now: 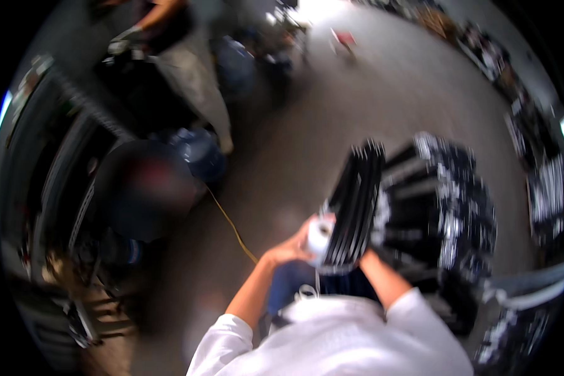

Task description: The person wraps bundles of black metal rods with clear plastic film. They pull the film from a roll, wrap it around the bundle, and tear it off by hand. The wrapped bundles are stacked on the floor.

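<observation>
Sleeves: the person's white sleeves [332, 332] are filling the lower edge of the view, with both bare forearms reaching up and forward from them.
Left hand: the left hand [291, 246] is curling its fingers closed around a small white roll, like a tape roll [320, 237], gripping it from the left side; the blur is hiding the fingertips.
Right hand: the right hand [371, 250] is lying almost wholly behind the stack, so only the wrist is showing; how far its fingers are spread cannot be told, though it seems to be propping the stack from underneath.
Stack: a stack of thin black ribbed panels [356, 203] is standing tilted in front of the chest, its lower end resting by both hands and touching the white roll, its top leaning away to the right.
Beyond the stack: a heap of more black and silver-flecked parts [448, 207] is sitting just to the right of it.
Floor: a thin yellow cord [230, 224] is trailing across the grey concrete floor [332, 113] to the left of the hands.
Far left: a blue round container [200, 153] is standing near another person in a pale apron [197, 81].
</observation>
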`<state>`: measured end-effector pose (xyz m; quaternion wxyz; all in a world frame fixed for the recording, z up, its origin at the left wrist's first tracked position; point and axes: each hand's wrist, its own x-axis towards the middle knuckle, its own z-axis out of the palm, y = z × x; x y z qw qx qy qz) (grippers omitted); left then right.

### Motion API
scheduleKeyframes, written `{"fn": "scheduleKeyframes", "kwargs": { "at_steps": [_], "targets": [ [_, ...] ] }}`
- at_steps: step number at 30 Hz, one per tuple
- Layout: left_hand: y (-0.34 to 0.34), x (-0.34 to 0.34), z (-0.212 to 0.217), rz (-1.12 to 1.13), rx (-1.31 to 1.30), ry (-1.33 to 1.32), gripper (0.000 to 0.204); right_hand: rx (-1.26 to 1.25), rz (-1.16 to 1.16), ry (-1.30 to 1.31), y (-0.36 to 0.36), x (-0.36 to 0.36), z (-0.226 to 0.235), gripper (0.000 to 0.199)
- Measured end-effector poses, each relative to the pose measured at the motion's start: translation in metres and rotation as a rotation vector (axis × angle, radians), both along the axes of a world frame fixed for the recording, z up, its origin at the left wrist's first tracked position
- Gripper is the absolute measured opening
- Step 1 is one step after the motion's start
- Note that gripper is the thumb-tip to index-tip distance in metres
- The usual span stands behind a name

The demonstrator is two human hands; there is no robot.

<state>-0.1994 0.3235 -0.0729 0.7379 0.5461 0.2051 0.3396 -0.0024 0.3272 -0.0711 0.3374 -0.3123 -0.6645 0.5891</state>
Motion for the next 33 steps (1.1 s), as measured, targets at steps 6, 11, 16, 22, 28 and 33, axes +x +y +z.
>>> {"fn": "scheduleKeyframes", "kwargs": {
  "at_steps": [6, 11, 16, 22, 28, 33],
  "targets": [
    [-0.002, -0.006, 0.013, -0.26, -0.089, -0.095, 0.095, -0.376, 0.158, 0.18, -0.004, -0.012, 0.016, 0.033],
    [-0.016, -0.014, -0.001, 0.002, -0.004, 0.244, 0.08, -0.218, -0.02, 0.083, -0.009, 0.019, -0.052, 0.041],
    [-0.044, -0.004, -0.054, 0.25, -0.02, 0.207, 0.077, -0.35, 0.021, 0.182, -0.022, 0.0, -0.017, 0.041],
    [-0.066, 0.015, -0.013, 0.447, -0.079, 0.016, 0.062, -0.324, 0.142, 0.135, -0.037, -0.005, -0.006, 0.041],
    [-0.105, 0.043, -0.043, 0.985, -0.281, 0.311, 0.067, -0.427, 0.334, 0.235, -0.008, -0.019, 0.014, 0.045],
    [-0.096, 0.043, 0.022, 1.038, -0.13, 0.569, 0.054, -0.862, 0.12, 0.51, -0.017, -0.012, 0.028, 0.037]
  ]
}}
